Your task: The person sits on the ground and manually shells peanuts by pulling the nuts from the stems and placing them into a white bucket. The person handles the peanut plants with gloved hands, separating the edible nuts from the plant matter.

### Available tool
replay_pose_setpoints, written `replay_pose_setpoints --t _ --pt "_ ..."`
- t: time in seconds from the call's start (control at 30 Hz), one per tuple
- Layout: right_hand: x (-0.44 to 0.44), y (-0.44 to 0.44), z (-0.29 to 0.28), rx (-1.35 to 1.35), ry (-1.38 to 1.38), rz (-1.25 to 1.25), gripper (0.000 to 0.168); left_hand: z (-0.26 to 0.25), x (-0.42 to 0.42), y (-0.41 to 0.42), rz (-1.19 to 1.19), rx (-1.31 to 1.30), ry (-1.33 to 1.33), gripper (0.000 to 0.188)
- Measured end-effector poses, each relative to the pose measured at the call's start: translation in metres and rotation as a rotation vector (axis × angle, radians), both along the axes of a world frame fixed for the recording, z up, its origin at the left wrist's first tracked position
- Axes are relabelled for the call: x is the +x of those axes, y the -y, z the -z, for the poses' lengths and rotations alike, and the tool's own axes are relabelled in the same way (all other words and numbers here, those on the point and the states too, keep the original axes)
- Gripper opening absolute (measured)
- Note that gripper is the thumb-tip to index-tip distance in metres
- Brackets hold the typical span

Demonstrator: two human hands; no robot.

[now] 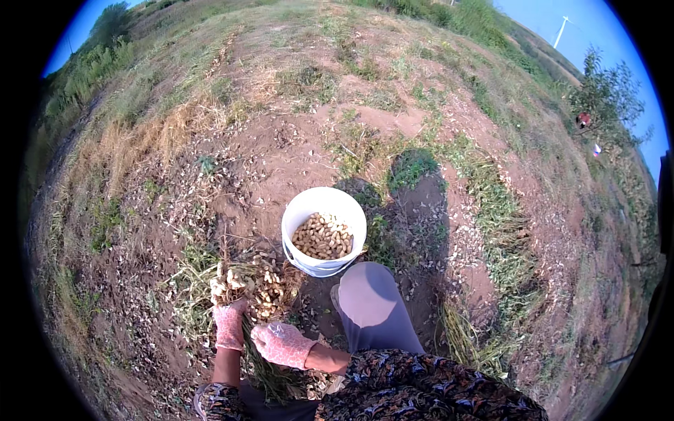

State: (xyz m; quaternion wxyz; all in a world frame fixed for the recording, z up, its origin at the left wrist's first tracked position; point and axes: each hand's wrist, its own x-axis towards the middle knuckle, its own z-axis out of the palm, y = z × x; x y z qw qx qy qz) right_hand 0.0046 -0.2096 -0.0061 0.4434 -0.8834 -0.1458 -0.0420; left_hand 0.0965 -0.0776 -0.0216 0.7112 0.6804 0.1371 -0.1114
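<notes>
My left hand [229,323], in a pink patterned glove, is closed around a bunch of peanut plants near the roots. Pale peanut pods [229,284] cluster on the roots just above it. Beside it on the right, my right hand [283,344], gloved alike, is curled close to the stems; whether its fingers hold anything is hidden. More pods on uprooted peanut plants [268,292] lie on the ground above my hands. A white plastic bucket [296,261] stands in front of my knee, with many unshelled peanuts [323,237] inside.
My bent knee [370,305] is right of the bucket's base. A row of pulled, wilting plants [500,226] runs along the right. Dry grass [137,137] and leaf litter cover the soil to the left. A small tree [603,97] and a wind turbine [561,31] stand far off.
</notes>
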Motion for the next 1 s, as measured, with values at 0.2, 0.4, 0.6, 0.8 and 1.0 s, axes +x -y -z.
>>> replay_pose_setpoints --t 0.2,0.4,0.6,0.8,1.0 --pt "0.001 0.017 -0.021 0.286 -0.443 -0.084 0.018 0.015 -0.001 -0.01 -0.002 0.23 0.263 0.029" --pt "-0.013 0.017 0.014 0.01 0.054 0.218 0.015 0.021 0.007 -0.009 0.04 0.116 0.139 0.049" --pt "-0.023 0.016 0.01 0.127 0.108 -0.001 0.025 0.017 0.006 -0.003 0.044 0.154 0.24 0.038" --pt "-0.04 0.007 -0.011 0.121 0.254 -0.304 0.028 0.013 0.015 -0.036 -0.107 0.043 0.113 0.041" --pt "-0.01 0.058 -0.048 0.561 0.012 0.034 0.022 0.031 0.016 -0.036 -0.043 -0.046 0.148 0.053"
